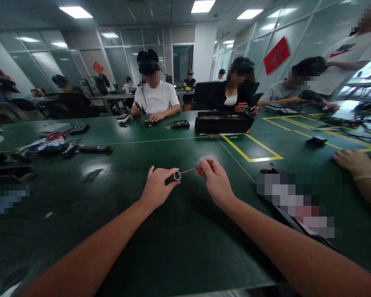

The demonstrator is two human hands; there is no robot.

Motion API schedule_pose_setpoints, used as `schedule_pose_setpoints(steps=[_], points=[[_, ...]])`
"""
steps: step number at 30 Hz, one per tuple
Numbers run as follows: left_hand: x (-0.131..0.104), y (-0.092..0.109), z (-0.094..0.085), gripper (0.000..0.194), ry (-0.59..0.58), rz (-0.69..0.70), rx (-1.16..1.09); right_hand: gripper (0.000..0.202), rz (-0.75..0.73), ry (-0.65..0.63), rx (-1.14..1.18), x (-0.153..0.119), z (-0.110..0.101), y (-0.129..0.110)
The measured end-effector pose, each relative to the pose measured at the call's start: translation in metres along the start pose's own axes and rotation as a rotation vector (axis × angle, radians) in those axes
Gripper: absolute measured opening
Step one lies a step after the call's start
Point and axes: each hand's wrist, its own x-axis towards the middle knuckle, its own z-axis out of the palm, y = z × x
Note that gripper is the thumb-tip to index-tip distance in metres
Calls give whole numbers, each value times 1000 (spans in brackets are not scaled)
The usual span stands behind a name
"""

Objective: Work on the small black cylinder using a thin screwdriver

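Above the green table (185, 231), near the middle of the view, my left hand (157, 185) is closed around a dark cylinder (174, 176) with a pale ring at its end, which faces right. My right hand (214, 177) pinches a thin metal rod (188, 170) by its right end, where a small red part shows between the fingers. The rod's left end reaches the ringed end of the cylinder; whether it goes inside cannot be made out. Both hands are raised a little over the tabletop.
A long black tray (224, 123) stands ahead, near two seated people. Cables and tools (49, 144) lie at the left, with a dark pen-like tool (95, 149). At the right are yellow tape outlines (266, 159), a pixelated item (290, 198) and another person's hand (352, 163).
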Motion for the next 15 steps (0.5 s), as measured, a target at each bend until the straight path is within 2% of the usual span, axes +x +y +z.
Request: schedule_pose_setpoints(steps=[11, 15], points=[[1, 0, 0, 38, 13, -58, -47, 23, -91, -77, -261, -6, -2, -15], [0, 0, -2, 38, 24, -48, -23, 35, -96, -77, -546, -9, -3, -27]])
